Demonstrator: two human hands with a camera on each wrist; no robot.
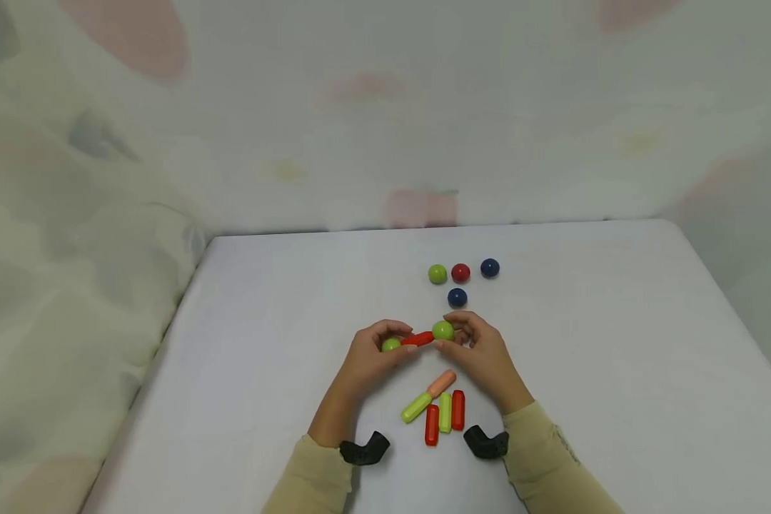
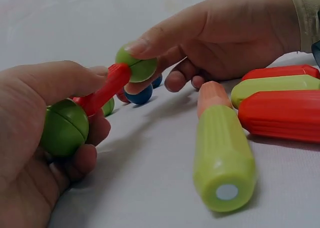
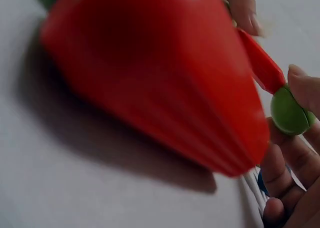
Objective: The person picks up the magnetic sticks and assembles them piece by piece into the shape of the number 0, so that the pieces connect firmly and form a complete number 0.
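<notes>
We hold a small assembly low over the white table (image 1: 617,321), just in front of us: a red stick (image 1: 419,339) with a green ball at each end. Our left hand (image 1: 370,355) curls its fingers and thumb around the left green ball (image 1: 390,345), which sits at the stick's left end. Our right hand (image 1: 482,352) pinches the right green ball (image 1: 442,330) between thumb and fingertips, and that ball touches the stick's other end.

Just below our hands lie more sticks, close together: a peach stick (image 1: 441,383) joined end to end with a green stick (image 1: 416,407), then two red sticks (image 1: 432,424) with another green one between them. Beyond our hands sit four loose balls: green (image 1: 437,273), red (image 1: 460,273) and two blue (image 1: 490,268).
</notes>
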